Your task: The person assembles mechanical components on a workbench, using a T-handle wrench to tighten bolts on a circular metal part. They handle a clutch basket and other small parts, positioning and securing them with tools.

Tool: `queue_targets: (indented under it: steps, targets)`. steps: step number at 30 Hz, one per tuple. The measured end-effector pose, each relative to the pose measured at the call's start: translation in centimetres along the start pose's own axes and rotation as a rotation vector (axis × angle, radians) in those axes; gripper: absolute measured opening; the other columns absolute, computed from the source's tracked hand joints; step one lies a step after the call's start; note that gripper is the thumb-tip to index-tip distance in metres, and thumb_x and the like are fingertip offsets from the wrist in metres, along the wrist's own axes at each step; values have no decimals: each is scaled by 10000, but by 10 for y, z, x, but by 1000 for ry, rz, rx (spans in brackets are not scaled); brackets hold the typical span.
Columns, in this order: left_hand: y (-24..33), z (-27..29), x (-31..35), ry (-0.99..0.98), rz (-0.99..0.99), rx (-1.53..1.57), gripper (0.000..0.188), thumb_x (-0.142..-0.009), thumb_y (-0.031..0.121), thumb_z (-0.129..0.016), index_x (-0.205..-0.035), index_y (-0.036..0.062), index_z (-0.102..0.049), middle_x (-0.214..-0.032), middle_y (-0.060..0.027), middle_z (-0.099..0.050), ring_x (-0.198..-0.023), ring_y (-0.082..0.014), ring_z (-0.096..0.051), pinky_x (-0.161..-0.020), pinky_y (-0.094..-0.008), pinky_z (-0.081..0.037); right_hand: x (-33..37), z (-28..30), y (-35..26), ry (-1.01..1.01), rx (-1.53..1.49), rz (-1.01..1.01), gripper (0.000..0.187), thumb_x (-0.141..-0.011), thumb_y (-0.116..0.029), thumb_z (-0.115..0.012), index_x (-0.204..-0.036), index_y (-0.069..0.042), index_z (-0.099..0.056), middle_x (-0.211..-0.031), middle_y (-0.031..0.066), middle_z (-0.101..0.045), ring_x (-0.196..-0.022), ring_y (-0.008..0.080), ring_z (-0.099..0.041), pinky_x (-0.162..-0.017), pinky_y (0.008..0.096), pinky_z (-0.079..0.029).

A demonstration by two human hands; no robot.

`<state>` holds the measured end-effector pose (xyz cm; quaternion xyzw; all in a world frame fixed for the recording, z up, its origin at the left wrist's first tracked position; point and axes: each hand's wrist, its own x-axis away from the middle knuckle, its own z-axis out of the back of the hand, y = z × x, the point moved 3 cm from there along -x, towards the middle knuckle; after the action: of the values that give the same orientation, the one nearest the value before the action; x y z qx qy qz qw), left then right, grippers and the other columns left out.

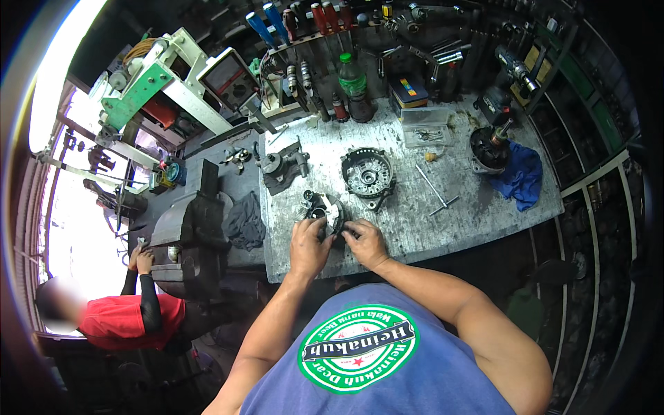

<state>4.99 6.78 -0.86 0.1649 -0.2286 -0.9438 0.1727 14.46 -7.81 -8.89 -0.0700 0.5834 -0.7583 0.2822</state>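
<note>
At the near edge of the metal-topped bench, my left hand is closed round a dark, rounded machine part with a pale piece across its top. My right hand has its fingers bent and pinched against the part's right edge; whatever lies between those fingertips is too small to make out. Just beyond my hands sits an open, round metal alternator housing with slots around its rim. A dark cast part lies on a cloth to the far left of it.
A T-handle wrench lies right of the housing. Beyond it stand a clear plastic box and a green-capped bottle. A rotor-like part rests beside a blue cloth. A big vise and a red-shirted person are left.
</note>
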Motion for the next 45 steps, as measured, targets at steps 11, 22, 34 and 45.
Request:
queue_targets:
  steps: [11,22,34,45]
  targets:
    - [1,-1,-2,1,46,5,481,-782,148,-916,-1226,36,-766,-1122,-123,-717,-1100,-346,-633,-989,-445,-525,-8,4,10,-117,-54,-36,238,-912,-130,-815,-1108,4,-795,-1029,173,-773,-948,348,-754,-838,401,-596]
    - [4,3,-3,-13,27,-2,484,-771,149,-929,-1212,31,-770,-1108,-126,-720,-1069,-345,-635,-956,-442,-529,-11,6,13,-124,-107,38,255,-916,-108,-806,-1145,3,-787,-1054,169,-774,-941,329,-756,-854,399,-598]
    - [9,-3,-4,-82,117,-114,444,-787,163,-897,-1204,83,-766,-1115,-96,-706,-1137,-338,-626,-998,-451,-535,-28,9,23,-84,-28,-31,263,-930,-120,-791,-1165,-5,-758,-1107,188,-758,-1029,357,-737,-942,428,-578]
    - [14,-4,0,18,-72,-181,435,-771,167,-891,-1177,88,-756,-1162,-104,-719,-1145,-349,-650,-977,-479,-547,-22,3,25,-128,-113,-171,263,-934,-144,-787,-1146,9,-758,-1111,192,-773,-1044,349,-746,-941,416,-582]
